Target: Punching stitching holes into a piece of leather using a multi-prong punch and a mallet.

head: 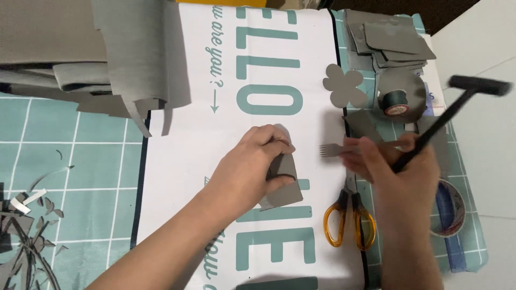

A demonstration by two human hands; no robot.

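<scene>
Grey offcuts (32, 215) are lying scattered at the far left on the teal grid mat (80, 172), and folded grey sheets (107, 48) are hanging over the top of the white printed mat (177, 177). On that white mat the left hand (252, 172) is pressing down a small grey leather-like piece (282, 196), fingers closed on its upper edge; the piece looks thin, light and pliable, so it is probably best pinned flat near its edge. A grey flower-shaped cutout (344, 86) is lying further up. Orange-handled scissors (349, 223) are resting beside the right hand (400, 172), which is gripping a multi-pronged punch (330, 150) and a black mallet (473, 88) together. A spool of dark thread (396, 102) and a tape roll (451, 207) are sitting at the right.
</scene>
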